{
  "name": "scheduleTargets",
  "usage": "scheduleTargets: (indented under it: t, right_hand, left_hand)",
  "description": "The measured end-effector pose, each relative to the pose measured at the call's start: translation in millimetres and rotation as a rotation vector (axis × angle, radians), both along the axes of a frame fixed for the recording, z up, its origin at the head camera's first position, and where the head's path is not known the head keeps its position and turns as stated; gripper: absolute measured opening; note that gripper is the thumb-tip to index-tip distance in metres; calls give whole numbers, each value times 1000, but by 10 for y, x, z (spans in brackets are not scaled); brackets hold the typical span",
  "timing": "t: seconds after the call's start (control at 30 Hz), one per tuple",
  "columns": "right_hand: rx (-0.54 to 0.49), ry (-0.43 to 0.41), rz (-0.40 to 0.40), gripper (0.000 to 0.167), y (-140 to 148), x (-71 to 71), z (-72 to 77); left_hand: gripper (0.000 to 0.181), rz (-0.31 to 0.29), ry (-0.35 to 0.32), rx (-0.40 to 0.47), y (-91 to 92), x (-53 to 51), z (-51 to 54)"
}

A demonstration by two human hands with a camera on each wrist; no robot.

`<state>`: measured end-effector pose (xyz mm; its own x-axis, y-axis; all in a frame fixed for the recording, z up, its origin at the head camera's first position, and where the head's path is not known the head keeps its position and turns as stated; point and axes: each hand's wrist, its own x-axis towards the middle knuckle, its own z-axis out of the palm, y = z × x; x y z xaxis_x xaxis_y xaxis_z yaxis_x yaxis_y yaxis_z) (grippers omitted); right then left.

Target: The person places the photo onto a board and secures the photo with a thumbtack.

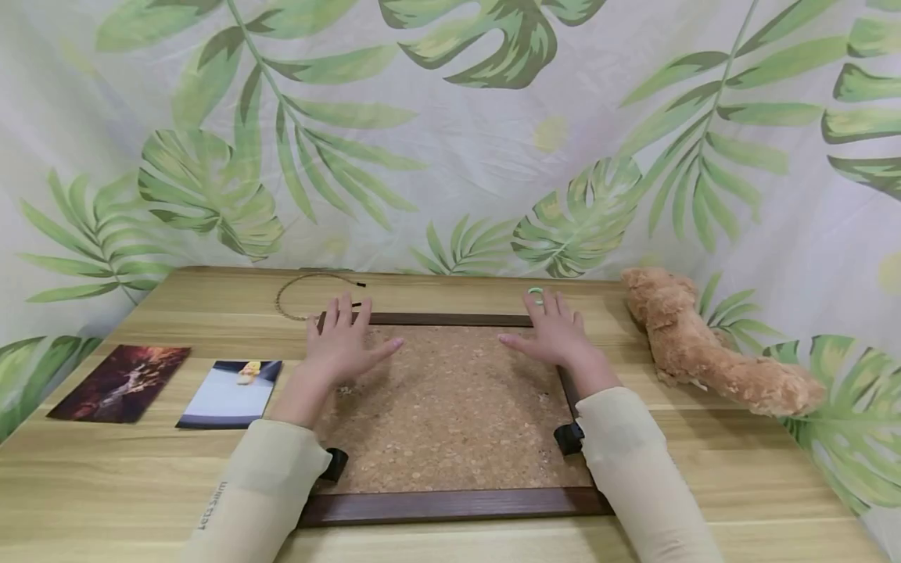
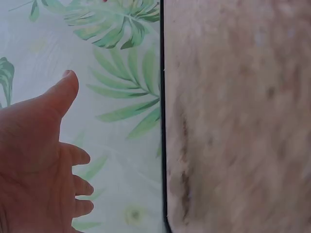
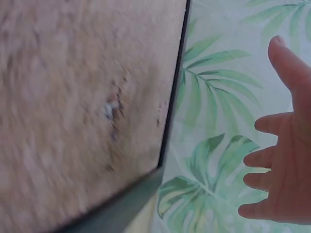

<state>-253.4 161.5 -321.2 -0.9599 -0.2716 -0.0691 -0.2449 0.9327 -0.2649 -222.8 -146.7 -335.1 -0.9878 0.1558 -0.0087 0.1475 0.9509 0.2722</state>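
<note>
A cork board (image 1: pixel 450 422) in a dark brown wooden frame lies on the wooden table. My left hand (image 1: pixel 339 352) is over its far left corner in the head view, fingers spread and holding nothing. Over the far right corner is my right hand (image 1: pixel 563 340), also spread and holding nothing. In the left wrist view, the left hand (image 2: pixel 34 155) shows its palm side, thumb raised, with a gap between it and the board (image 2: pixel 238 116). The right wrist view likewise has the right hand (image 3: pixel 291 150) apart from the board (image 3: pixel 73 107).
Behind the left hand lies a cord loop (image 1: pixel 277 303) with black ends. A small pale-green ring (image 1: pixel 533 291) lies near the right fingertips. Two prints, a dark reddish one (image 1: pixel 123 383) and a blue-and-white one (image 1: pixel 220 400), lie left. A brown plush piece (image 1: pixel 704 352) is at right.
</note>
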Motion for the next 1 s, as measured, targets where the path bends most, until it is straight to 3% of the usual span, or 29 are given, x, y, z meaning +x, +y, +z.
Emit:
scheduleTargets:
  t: [0.23, 0.4, 0.57, 0.67, 0.87, 1.0]
  right_hand:
    - [-1, 62, 35, 85, 109, 47, 173]
    - [-34, 112, 72, 86, 290, 115, 280]
    - [-163, 104, 89, 83, 546, 197, 241]
    - [-278, 66, 62, 80, 736, 242, 151]
    - [-452, -11, -63, 75, 1128, 361, -90]
    - [-562, -20, -111, 72, 1282, 385, -227]
  left_hand:
    - [91, 9, 27, 9, -233, 32, 164]
    - [92, 31, 65, 42, -561, 116, 217]
    - [92, 111, 107, 107, -1004, 232, 98]
    - [90, 136, 104, 215, -1265, 320, 15]
    - [91, 181, -31, 438, -1636, 474, -159]
    - [89, 215, -100, 474, -1781, 542, -273]
